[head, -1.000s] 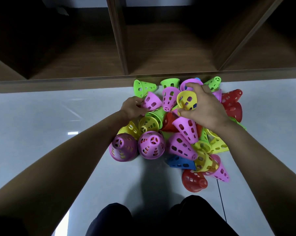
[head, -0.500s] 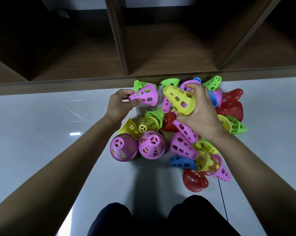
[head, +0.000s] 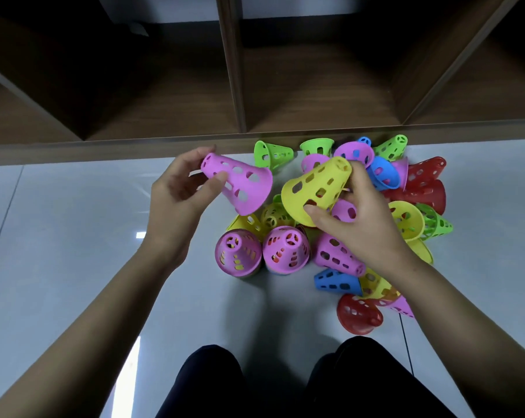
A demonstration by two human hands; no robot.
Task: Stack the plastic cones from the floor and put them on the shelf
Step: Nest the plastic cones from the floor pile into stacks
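Note:
My left hand [head: 179,197] grips a pink perforated cone [head: 240,184] by its narrow end, held above the floor with its wide mouth pointing right. My right hand [head: 357,218] holds a yellow cone [head: 315,188] with its wide mouth pointing left and down, a short gap from the pink one. Below and around them lies a pile of several loose cones in pink, green, blue, red and yellow [head: 415,206] on the floor. Two pink cones [head: 285,250] stand upright at the pile's near left. The wooden shelf [head: 312,95] runs across the top.
The shelf has open compartments split by upright dividers [head: 231,64], with a low front ledge [head: 74,150] just beyond the cones. Glossy grey floor [head: 59,236] spreads to the left. My dark-trousered knees [head: 285,384] are at the bottom.
Both hands lifted their cones off the pile. The pink cone moved left and up; the yellow cone turned so its mouth faces the pink one.

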